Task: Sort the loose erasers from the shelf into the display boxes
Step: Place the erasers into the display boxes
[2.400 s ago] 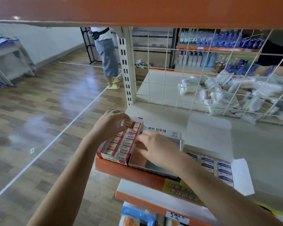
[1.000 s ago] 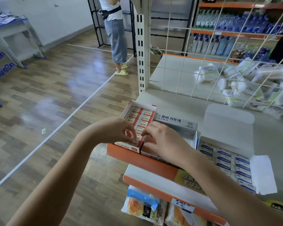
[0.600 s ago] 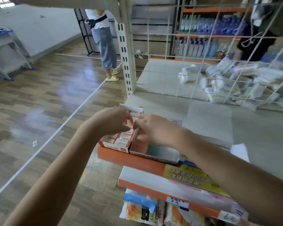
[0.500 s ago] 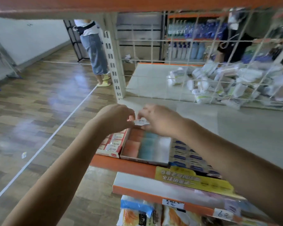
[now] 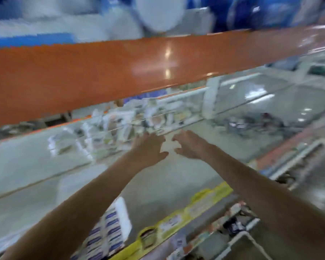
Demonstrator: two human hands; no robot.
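The view is heavily blurred. My left hand (image 5: 148, 147) and my right hand (image 5: 190, 145) reach forward side by side over the pale shelf (image 5: 176, 177), fingers stretched out, thumbs pointing toward each other. I see nothing gripped in either hand. The pale patch between them cannot be told apart from the shelf. An open display box of blue-labelled erasers (image 5: 109, 231) lies at the bottom, under my left forearm, with its white flap (image 5: 122, 212) up. A dark, blurred heap of small items (image 5: 251, 124) lies on the shelf to the right. The red-labelled box is out of view.
The orange edge of the upper shelf (image 5: 120, 72) crosses close above my hands. White packets (image 5: 111, 128) are piled behind a wire divider at the back. A yellow label strip (image 5: 195, 205) runs along the shelf front, with packaged goods (image 5: 238, 222) on the level below.
The view has swung right, away from the red-labelled box. Both hands have left the boxes and moved forward over the shelf, their fingers now spread instead of pinching together.
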